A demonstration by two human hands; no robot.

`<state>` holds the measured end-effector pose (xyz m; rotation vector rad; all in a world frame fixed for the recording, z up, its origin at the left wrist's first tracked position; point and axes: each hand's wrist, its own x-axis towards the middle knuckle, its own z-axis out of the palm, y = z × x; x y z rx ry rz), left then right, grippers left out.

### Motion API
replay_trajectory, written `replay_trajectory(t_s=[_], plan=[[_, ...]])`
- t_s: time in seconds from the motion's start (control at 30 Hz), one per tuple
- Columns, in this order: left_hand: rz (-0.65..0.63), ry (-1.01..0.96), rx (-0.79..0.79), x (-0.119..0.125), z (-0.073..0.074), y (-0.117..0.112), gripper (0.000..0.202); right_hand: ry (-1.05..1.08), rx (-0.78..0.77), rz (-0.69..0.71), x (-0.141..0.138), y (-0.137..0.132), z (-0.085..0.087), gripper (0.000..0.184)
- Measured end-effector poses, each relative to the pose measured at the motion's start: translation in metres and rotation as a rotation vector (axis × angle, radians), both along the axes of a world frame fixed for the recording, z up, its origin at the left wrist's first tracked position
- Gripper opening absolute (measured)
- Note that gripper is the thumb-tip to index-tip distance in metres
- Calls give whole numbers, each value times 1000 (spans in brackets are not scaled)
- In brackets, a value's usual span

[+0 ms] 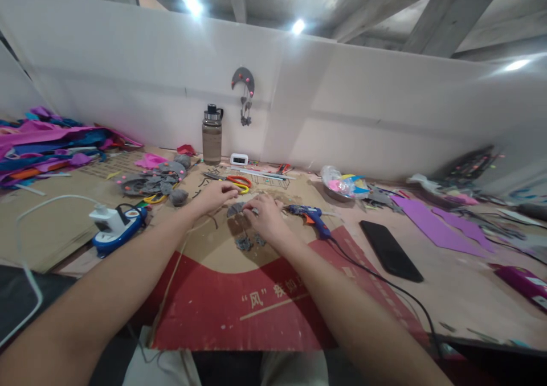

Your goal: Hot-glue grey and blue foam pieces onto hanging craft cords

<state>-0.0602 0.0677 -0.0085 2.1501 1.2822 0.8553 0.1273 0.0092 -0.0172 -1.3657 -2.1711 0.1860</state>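
Note:
Both my arms reach forward over a sheet of brown and red cardboard [265, 300]. My left hand [216, 196] rests palm down with its fingers curled, next to a small grey felt piece [236, 208]. My right hand [265, 216] lies over the same grey piece, fingers bent and pressing on it. A few more small grey felt bits [245, 242] lie just below my right hand. A blue hot glue gun [311, 217] lies to the right of my right hand, its black cord trailing toward the table's front edge.
Orange-handled scissors [237, 182], a water bottle [212, 135] and a small white clock [239, 159] stand behind my hands. A black phone [390, 250] lies right. A pile of grey felt [156, 181] and a blue-white power strip [115, 226] sit left. Purple foam sheets [431, 224] lie far right.

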Motion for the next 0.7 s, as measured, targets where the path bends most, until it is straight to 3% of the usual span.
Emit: replay_trajectory(t_s=[0.17, 0.27, 0.37, 0.5, 0.7], plan=[[66, -331, -74, -4, 1, 3, 41, -117, 10, 96, -22, -14, 11, 18], [104, -373, -69, -8, 0, 6, 42, -253, 13, 152, -39, -20, 16, 21], [179, -260, -40, -17, -2, 14, 41, -392, 5, 136, -55, -20, 13, 26], [272, 89, 48, -41, -6, 28, 30, -482, 4, 109, -68, -18, 3, 21], [245, 198, 16, -67, -13, 39, 15, -409, 0, 197, -58, -38, 12, 23]])
